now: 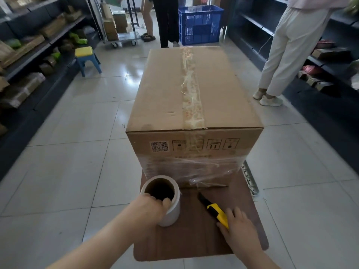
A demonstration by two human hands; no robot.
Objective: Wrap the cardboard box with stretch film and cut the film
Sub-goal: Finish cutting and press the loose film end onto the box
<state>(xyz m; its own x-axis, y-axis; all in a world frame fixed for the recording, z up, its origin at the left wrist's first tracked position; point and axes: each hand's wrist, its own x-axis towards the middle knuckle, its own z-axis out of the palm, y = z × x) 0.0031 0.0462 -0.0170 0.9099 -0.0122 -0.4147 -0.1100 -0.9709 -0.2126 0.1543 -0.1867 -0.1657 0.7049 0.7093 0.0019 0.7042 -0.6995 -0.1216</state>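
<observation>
A large cardboard box [194,90] stands on a brown board [196,241], taped along its top. Clear stretch film [194,167] is wound around the lower part of its near face. The stretch film roll [169,202] stands upright on the board in front of the box, and my left hand [149,208] grips its top rim, thumb inside the core. To the right, my right hand [240,228] holds a yellow and black utility knife [213,209], its tip pointing toward the box and the loose film edge.
Dark shelves with parcels line both sides of the aisle. A blue stool with a yellow seat [86,59] stands at the left, a blue crate [200,24] and a trolley [124,37] at the back. A person in light trousers [285,55] stands at the right; others stand behind the box.
</observation>
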